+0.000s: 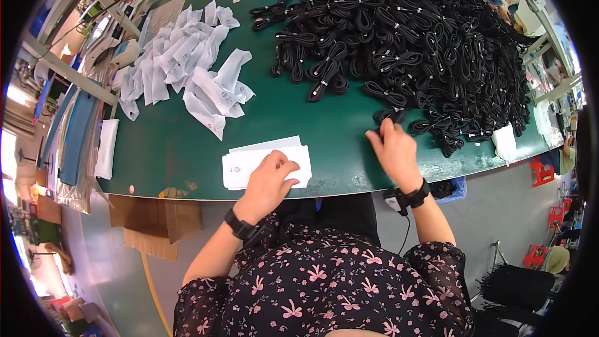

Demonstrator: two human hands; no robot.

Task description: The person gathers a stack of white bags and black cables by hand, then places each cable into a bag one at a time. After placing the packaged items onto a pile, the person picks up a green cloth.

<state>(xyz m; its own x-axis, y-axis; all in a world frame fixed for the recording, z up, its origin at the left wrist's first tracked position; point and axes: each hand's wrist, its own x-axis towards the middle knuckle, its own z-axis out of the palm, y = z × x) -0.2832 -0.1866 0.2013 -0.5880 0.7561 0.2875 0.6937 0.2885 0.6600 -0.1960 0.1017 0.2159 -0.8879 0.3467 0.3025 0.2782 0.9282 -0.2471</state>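
The left hand [269, 175] lies on a small stack of flat white plastic bags [246, 162] at the near edge of the green table [175, 143], its fingers curled loosely and pressing down on the top bag rather than gripping it. The right hand [395, 150] reaches toward the large heap of black coiled cables bound with ties [424, 43] at the far right of the table; its fingers are drawn together and pinching one black cable bundle [392, 115] at the heap's near edge. Left of the heap, across a bare strip of table, lies a loose scatter of crumpled white plastic bags [187, 68]. The flat stack sits nearer than that scatter, well apart from the heap.
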